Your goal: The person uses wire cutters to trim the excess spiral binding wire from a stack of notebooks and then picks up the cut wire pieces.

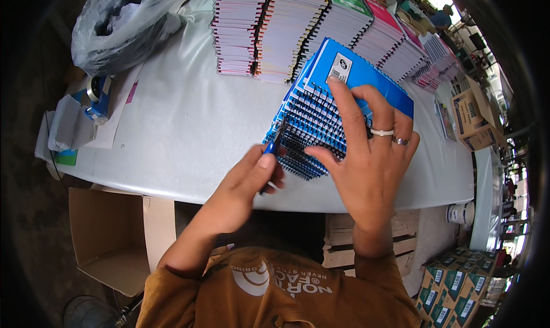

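Note:
A stack of blue spiral notebooks (372, 85) lies on the table in front of me, its black wire bindings facing me. My left hand (252, 170) is closed around small pliers (275, 143) with blue handles. Their dark jaws reach the left end of the bindings; whether they grip a wire is too small to tell. Over the stack's right part, my right hand (372, 139) is spread, with rings on two fingers. Its index fingertip touches the top cover by a white label (341, 67), and the thumb is at the bindings.
Tall stacks of spiral notebooks (292, 33) line the table's (172, 127) far side. At the left are a plastic bag (126, 33) and a tape dispenser (100, 99). Cardboard boxes stand below left (109, 230) and at the right (475, 116). Other people are in the background.

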Available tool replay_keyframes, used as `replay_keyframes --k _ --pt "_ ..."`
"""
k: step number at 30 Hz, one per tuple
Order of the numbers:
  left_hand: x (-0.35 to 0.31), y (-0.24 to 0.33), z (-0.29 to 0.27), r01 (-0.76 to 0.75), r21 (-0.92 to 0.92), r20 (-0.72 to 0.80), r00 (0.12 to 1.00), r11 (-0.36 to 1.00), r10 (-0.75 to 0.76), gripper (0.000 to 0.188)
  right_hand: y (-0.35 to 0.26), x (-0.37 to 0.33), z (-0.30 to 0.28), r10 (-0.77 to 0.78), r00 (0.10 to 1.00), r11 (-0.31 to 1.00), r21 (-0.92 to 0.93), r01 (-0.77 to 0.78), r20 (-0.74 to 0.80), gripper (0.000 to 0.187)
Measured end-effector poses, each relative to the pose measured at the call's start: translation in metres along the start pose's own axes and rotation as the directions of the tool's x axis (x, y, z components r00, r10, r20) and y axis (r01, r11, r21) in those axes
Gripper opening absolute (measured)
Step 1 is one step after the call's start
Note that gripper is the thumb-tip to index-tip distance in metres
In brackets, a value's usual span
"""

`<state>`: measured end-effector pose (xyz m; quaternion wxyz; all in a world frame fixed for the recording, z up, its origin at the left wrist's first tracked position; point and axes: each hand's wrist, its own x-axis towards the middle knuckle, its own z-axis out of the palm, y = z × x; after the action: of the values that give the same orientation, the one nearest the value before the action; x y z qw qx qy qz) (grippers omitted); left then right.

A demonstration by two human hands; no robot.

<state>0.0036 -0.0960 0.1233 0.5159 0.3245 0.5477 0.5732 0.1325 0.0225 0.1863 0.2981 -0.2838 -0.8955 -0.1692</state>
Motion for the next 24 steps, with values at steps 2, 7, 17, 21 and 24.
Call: replay_keyframes --k 2,7,17,21,24 --pt "-0.001 -0.012 -0.006 0.139 -0.539 0.209 0.977 0.830 -0.028 0.055 -0.001 -0.002 0.004 0.001 1.000 1.000 -0.017 -0.001 -0.022 0.081" --pt "0.003 -0.016 -0.013 0.216 -0.630 0.317 0.948 0.746 -0.006 0.063 -0.002 -0.002 0.005 0.029 1.000 0.999 -0.022 -0.029 -0.012 0.078" --pt "0.002 -0.009 -0.011 0.177 -0.331 0.197 0.974 0.927 -0.115 0.057 -0.002 -0.001 0.004 0.019 1.000 0.999 -0.046 -0.020 -0.010 0.078" --pt "0.000 -0.012 0.007 -0.127 0.585 -0.214 0.928 0.801 0.303 0.044 -0.005 -0.002 0.000 0.043 0.998 0.998 -0.041 -0.041 0.051 0.082" --pt "0.004 -0.023 -0.004 -0.139 0.126 -0.033 0.989 0.982 0.144 0.046 -0.005 -0.004 0.004 0.052 0.998 0.998 -0.039 -0.051 0.046 0.085"
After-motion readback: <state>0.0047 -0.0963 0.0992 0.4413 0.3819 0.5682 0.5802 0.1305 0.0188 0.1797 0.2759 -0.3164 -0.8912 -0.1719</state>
